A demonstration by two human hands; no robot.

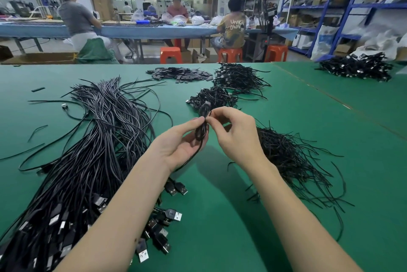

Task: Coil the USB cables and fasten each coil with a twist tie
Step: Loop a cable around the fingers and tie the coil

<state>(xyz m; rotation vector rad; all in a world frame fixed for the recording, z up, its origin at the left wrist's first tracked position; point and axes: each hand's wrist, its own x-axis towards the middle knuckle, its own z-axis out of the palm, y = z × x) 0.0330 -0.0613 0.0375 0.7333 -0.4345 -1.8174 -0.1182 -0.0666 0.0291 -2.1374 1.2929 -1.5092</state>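
Above the green table my left hand holds a small coil of black USB cable, thumb and fingers curled round it. My right hand pinches a thin black twist tie at the top of that coil. The cable's loose tail runs down past my left wrist. A big bundle of uncoiled USB cables lies to the left, its plugs near my left forearm. A heap of twist ties lies to the right of my right hand.
Tied coils lie in piles behind my hands and further back. Flat black strips are heaped at the far edge. Another cable pile sits on the right table. People sit at a bench beyond, with orange stools and blue shelving.
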